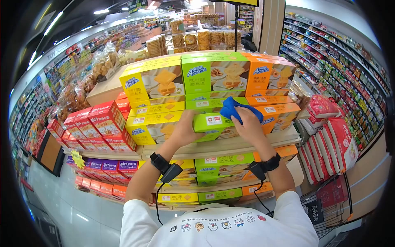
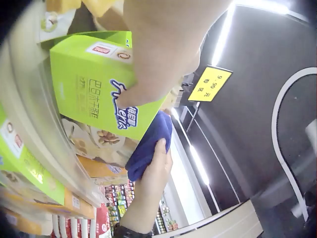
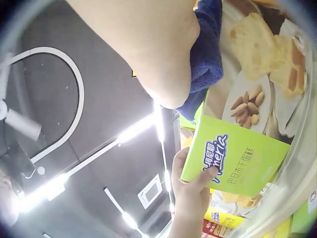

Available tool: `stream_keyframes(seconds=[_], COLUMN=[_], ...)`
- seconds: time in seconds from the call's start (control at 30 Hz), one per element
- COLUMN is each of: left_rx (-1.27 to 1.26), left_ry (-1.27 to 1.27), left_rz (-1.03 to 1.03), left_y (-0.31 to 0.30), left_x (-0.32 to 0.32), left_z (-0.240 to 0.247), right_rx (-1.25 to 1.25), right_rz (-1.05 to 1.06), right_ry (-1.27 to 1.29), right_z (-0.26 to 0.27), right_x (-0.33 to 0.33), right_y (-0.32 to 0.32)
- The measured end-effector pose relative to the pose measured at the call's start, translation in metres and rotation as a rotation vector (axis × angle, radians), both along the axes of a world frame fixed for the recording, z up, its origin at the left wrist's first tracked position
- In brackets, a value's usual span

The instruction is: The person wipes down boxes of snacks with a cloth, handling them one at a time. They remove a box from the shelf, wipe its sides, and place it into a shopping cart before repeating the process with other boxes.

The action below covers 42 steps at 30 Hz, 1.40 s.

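A green cake box (image 1: 210, 122) with a blue brand logo stands at the front of the middle stack on the upper shelf. My left hand (image 1: 184, 131) grips its left end, the thumb on the printed end face and the fingers round the far side, as the right wrist view shows. In my right hand (image 1: 249, 125) is a bunched blue cloth (image 1: 230, 110), held over the right part of the same box. In the left wrist view the cloth (image 2: 148, 156) lies against the box's upper edge. The right fingers are partly hidden by the cloth.
Yellow boxes (image 1: 150, 129) flank the green one on the left, orange boxes (image 1: 284, 113) on the right. Taller rows stand behind. Red boxes (image 1: 107, 119) fill the left shelf. Lower shelves (image 1: 181, 153) hold more boxes. Red-and-white sacks (image 1: 339, 140) and a shopping cart (image 1: 329, 201) are at right.
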<state>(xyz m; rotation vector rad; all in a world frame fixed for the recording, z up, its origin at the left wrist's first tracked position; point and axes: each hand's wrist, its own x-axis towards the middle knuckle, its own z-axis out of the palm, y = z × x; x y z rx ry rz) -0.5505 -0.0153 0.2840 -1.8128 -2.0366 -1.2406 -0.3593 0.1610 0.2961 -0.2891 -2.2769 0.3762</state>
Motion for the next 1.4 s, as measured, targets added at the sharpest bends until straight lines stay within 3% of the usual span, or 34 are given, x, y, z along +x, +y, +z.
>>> stream_keyframes(seconds=[0.1,0.2,0.4,0.5,0.6,0.73,0.93,1.13,1.27,1.37,1.4], left_rx=[0.009,0.018,0.098,0.107,0.095,0.093,0.107,0.163,0.241,0.273,0.267], left_ry=[-0.044,-0.285,0.034,-0.062,0.014,0.191,0.384,0.22,0.136,-0.002,-0.102], left_rz=[-0.025,-0.081,-0.145,-0.182,-0.165,-0.259,-0.177,-0.125,-0.157,-0.119,-0.08], left_y=[-0.004,-0.013,-0.039,-0.049,-0.059,-0.076,-0.092,-0.091,-0.088,-0.087,-0.088], left_x=[0.009,0.019,0.04,0.041,0.047,0.056,0.057,0.046,0.048,0.052,0.054], left_z=[0.008,0.027,0.06,0.055,0.053,0.038,-0.004,-0.026,-0.012,0.004,0.007], right_rx=[0.109,0.142,0.024,0.083,-0.079,-0.238,-0.321,-0.132,0.009,-0.27,-0.251], right_rz=[0.012,0.073,0.224,0.253,0.226,0.213,0.153,0.145,0.118,0.074,-0.01], right_ry=[0.017,-0.012,-0.113,-0.036,-0.043,-0.185,-0.217,-0.134,0.006,0.303,0.396], right_z=[0.0,0.005,0.023,0.009,0.007,0.008,-0.013,-0.024,-0.029,-0.016,-0.023], right_x=[-0.003,-0.003,0.014,0.013,0.015,0.029,0.039,0.031,0.03,0.04,0.041], right_y=[-0.006,-0.01,-0.032,-0.029,-0.03,-0.027,-0.014,-0.019,-0.026,-0.055,-0.053])
